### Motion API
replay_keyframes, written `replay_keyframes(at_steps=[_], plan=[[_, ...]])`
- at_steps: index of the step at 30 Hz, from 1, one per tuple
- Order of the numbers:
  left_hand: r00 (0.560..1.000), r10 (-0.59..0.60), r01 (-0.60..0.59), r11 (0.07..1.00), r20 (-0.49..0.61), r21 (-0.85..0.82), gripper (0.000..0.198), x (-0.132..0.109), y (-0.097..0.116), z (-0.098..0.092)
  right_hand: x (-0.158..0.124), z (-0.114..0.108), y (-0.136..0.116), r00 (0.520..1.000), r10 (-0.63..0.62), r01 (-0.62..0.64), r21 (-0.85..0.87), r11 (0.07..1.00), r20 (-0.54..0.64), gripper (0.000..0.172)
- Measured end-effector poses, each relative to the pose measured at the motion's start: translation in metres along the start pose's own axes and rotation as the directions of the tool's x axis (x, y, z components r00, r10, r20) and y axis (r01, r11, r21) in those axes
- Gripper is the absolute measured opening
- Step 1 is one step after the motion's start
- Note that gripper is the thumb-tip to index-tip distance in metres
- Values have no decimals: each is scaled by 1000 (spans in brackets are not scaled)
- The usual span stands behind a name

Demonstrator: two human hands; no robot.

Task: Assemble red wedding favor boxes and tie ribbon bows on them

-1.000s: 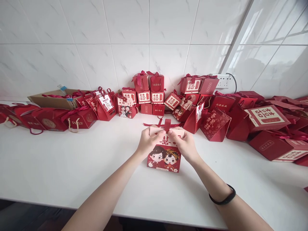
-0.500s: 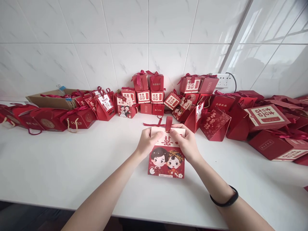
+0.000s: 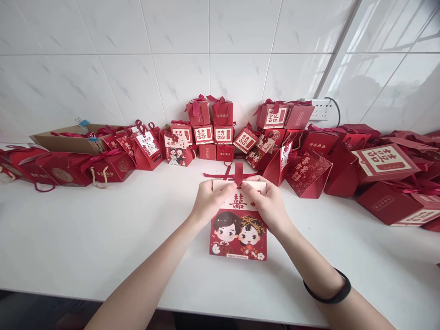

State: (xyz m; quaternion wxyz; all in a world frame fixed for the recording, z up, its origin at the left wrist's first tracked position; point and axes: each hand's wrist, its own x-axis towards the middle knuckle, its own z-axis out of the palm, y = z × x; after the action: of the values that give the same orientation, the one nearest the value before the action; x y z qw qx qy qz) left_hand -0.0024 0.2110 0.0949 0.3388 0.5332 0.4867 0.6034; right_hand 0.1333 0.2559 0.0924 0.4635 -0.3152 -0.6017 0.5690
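Note:
Between my hands is a red and white wedding gift box (image 3: 238, 233) with a cartoon couple on its front and a red double-happiness sign on its white upper band. My left hand (image 3: 208, 201) grips the upper left corner, thumb lying on the white band. At the upper right, my right hand (image 3: 270, 201) holds the same box, its thumb close to the base of the ribbon. A red ribbon loop (image 3: 238, 174) stands up from the top between both thumbs. The fingers behind the box are hidden. Behind it a loose ribbon end (image 3: 215, 175) shows.
Many red gift boxes line the back of the white table (image 3: 103, 238). Stacked boxes (image 3: 223, 114) stand against the tiled wall, and a larger heap (image 3: 388, 183) lies at the right. A cardboard box (image 3: 62, 142) sits at the back left. Near the wall is a power strip (image 3: 319, 109).
The thumbs have moved closer together at the base of the ribbon loop. The box appears slightly larger and its lower edge sits a little lower. Both hands keep their hold.

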Motion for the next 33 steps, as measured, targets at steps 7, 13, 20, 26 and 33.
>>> replay_keyframes(at_steps=[7, 13, 20, 26, 33], plan=[[999, 43, -43, 999, -7, 21, 50, 1, 0, 1, 0, 1, 1, 1000, 6, -6, 9, 1000, 1, 28], [998, 58, -58, 998, -9, 14, 48, 0, 0, 2, 1, 0, 2, 1000, 15, -15, 33, 999, 17, 27], [998, 68, -68, 998, -9, -2, 48, -1, -2, 1, 3, -1, 5, 999, -5, 4, 38, 999, 38, 28], [998, 70, -70, 998, 3, 5, 48, -1, -1, 1, 4, -4, 7, 996, -58, 54, 47, 997, 73, 26], [1000, -3, 3, 999, 9, -52, 43, 1, -5, 1, 3, -1, 6, 1000, -8, 7, 47, 999, 19, 26]])
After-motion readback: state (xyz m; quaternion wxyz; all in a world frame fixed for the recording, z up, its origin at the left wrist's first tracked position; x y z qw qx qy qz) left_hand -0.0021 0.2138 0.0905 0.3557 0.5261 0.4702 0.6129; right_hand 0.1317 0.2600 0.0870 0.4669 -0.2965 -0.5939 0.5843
